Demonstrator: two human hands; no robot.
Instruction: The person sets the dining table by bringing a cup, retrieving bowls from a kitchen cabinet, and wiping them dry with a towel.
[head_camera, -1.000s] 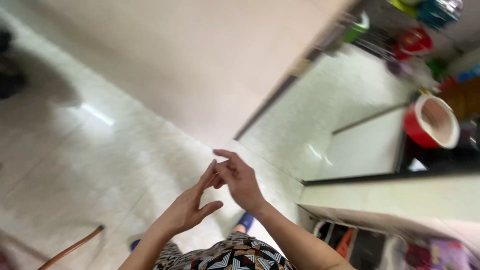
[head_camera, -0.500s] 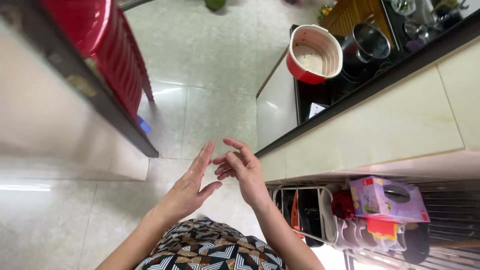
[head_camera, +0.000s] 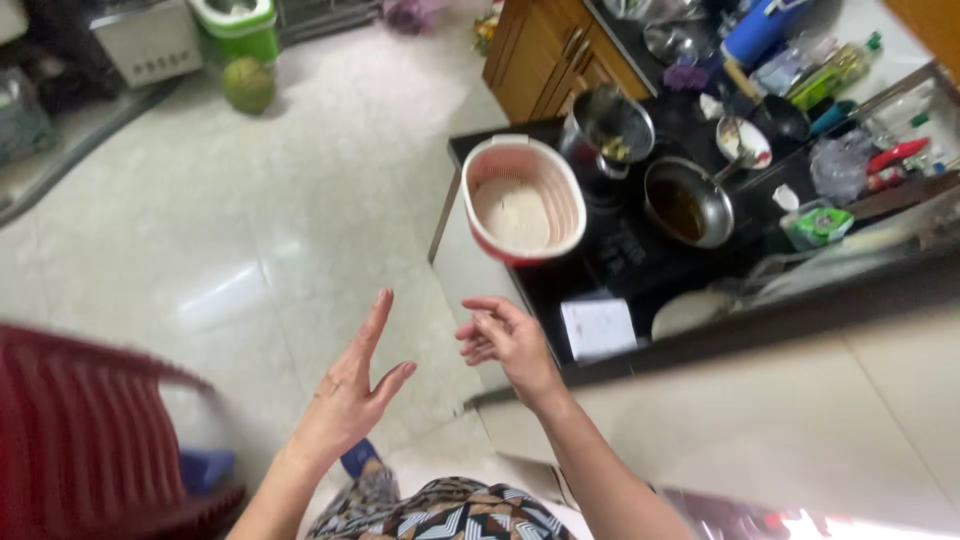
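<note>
My left hand (head_camera: 347, 385) is raised flat over the tiled floor (head_camera: 240, 230), fingers straight and apart, holding nothing. My right hand (head_camera: 508, 339) hovers beside it with the fingers loosely curled, also holding nothing. The two hands are a short gap apart and do not touch. Just beyond my right hand a red and white oval colander basket (head_camera: 522, 200) sits on the near corner of the dark counter (head_camera: 630, 255).
On the counter stand a steel pot (head_camera: 607, 128), a frying pan (head_camera: 686, 201), a white paper (head_camera: 598, 327) and several bottles and bowls. A red plastic chair (head_camera: 85, 430) is at the lower left. A green round fruit (head_camera: 247, 86) lies on the far floor.
The view has swung toward the counter and stove. My hands, which touched at the fingers a second ago, have drawn apart, and the left hand is raised higher.
</note>
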